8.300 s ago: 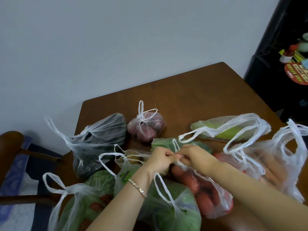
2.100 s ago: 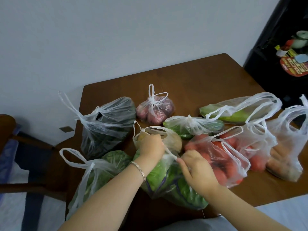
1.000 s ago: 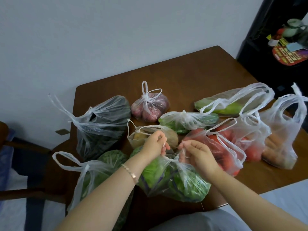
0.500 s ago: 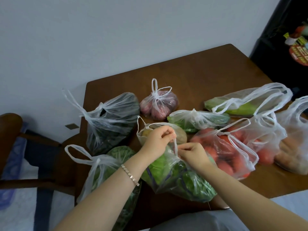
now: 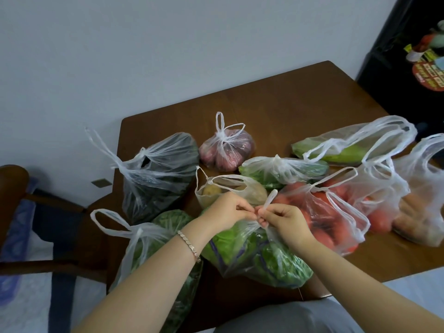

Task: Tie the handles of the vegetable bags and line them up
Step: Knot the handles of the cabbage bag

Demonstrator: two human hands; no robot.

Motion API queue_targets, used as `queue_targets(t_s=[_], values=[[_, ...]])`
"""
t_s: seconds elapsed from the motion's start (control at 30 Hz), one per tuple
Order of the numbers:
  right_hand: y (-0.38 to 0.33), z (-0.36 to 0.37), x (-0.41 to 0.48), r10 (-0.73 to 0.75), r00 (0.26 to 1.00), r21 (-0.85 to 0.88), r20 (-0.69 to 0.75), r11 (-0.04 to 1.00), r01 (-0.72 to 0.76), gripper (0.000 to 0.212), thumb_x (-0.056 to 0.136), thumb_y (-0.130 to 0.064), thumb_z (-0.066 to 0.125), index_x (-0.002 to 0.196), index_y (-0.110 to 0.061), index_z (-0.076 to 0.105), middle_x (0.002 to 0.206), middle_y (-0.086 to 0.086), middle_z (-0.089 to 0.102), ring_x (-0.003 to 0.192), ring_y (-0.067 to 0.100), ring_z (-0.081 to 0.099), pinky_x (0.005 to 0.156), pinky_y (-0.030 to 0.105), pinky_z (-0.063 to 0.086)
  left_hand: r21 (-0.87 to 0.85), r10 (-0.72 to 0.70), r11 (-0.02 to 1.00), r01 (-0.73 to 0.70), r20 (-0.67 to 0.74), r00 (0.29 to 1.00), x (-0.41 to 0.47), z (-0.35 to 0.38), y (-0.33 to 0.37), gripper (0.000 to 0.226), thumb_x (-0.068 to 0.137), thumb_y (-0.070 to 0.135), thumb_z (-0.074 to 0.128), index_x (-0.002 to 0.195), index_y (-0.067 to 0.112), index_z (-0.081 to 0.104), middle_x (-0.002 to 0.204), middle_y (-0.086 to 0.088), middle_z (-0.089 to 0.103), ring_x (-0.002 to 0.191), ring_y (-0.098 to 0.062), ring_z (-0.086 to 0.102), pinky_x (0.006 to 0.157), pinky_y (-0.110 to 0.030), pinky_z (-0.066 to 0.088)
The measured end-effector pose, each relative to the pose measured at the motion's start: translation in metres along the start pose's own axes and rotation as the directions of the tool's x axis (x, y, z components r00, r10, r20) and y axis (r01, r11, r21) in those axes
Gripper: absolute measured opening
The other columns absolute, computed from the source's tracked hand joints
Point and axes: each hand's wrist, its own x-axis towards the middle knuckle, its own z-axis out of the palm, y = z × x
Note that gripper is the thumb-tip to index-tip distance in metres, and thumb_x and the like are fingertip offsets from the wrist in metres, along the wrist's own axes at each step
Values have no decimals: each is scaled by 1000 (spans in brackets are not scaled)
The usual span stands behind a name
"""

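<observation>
**Knot half made on the greens bag**

Head view: both hands meet over the greens bag (image 5: 259,258), which lies at the near edge of the table (image 5: 276,104), in the middle. The left hand (image 5: 230,211) has its fingers (image 5: 242,209) curled tight, pinching one gathered handle. The right hand (image 5: 286,219) pinches the other handle (image 5: 269,201), whose loop stands up above the knuckles.

To my eye, the film is thin and slick. A handle could slip from either pinch before the knot bites, or a hard tug could stretch and tear it. The tomato bag (image 5: 319,212) touches on the right with its loops loose, and one might get drawn into the knot. The greens bag sits close enough to the near edge that a pull toward the body could drag it off.

The table is dark brown wood, pushed against a pale wall (image 5: 168,56). A wooden chair (image 5: 14,179) stands at the left, and a black cabinet (image 5: 396,68) at the far right.
</observation>
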Motion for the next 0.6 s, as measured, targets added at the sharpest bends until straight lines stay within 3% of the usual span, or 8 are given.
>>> queue_targets(t_s=[0.07, 0.2, 0.3, 0.37, 0.43, 0.5, 0.6], values=[[-2, 0, -2, -14, 1000, -25, 0, 1000, 14, 27, 83, 4, 58, 59, -6, 65, 66, 10, 62, 69, 10, 61, 64, 5, 47, 16, 5, 1000, -4, -63, 998, 1, 1, -2, 16, 76, 17, 72, 91, 11, 75, 86, -6, 73, 69, -6, 59, 74, -22, 47], [-4, -2, -3, -37, 999, -145, -33, 989, 31, 27, 83, -2, 61, 58, -8, 67, 67, -6, 66, 65, -13, 60, 62, 1, 42, 40, 12, 999, -6, -165, 986, 1, 4, -7, 6, 78, 19, 70, 84, 18, 73, 71, 10, 64, 65, -2, 55, 70, -23, 45], [-1, -2, -4, -14, 999, -153, -40, 988, 7, 32, 85, -5, 60, 55, -12, 66, 44, -8, 54, 41, 0, 48, 47, 13, 36, 138, -30, 990, 41, -81, 996, -2, 2, -8, 16, 83, 18, 62, 89, 32, 68, 64, 13, 52, 62, -6, 49, 70, -29, 47], [-2, -2, -5, 1, 998, -140, -55, 990, -8, 31, 85, -6, 60, 55, -12, 67, 52, 5, 56, 50, 10, 46, 52, 21, 35, 177, -42, 983, 42, -1, 999, -5, 1, 0, 27, 84, 15, 53, 99, 32, 68, 62, 12, 51, 57, -8, 47, 61, -27, 42], [-4, -4, -4, 13, 998, -137, -60, 990, -21, 26, 84, -6, 61, 60, -4, 69, 64, 12, 61, 61, 12, 51, 61, 23, 40, 182, -25, 983, 17, 43, 999, -5, 1, 10, 24, 83, 19, 55, 99, 27, 71, 67, 8, 60, 62, -11, 54, 60, -27, 43], [-5, -8, -4, 29, 999, -129, -43, 991, -34, 24, 84, -5, 61, 62, -1, 69, 63, 4, 66, 65, 11, 57, 67, 24, 44, 137, 2, 991, -8, 43, 999, -2, 2, 15, 14, 77, 29, 68, 88, 23, 75, 79, -4, 69, 76, -20, 62, 72, -34, 49], [-6, -11, -5, 31, 999, -147, -22, 988, -34, 23, 83, -3, 62, 61, -7, 71, 55, -10, 68, 66, 6, 62, 71, 25, 48, 33, -10, 999, 8, 34, 999, 3, 3, 12, 16, 70, 26, 78, 81, 15, 76, 73, -8, 67, 67, -15, 53, 67, -30, 41]])
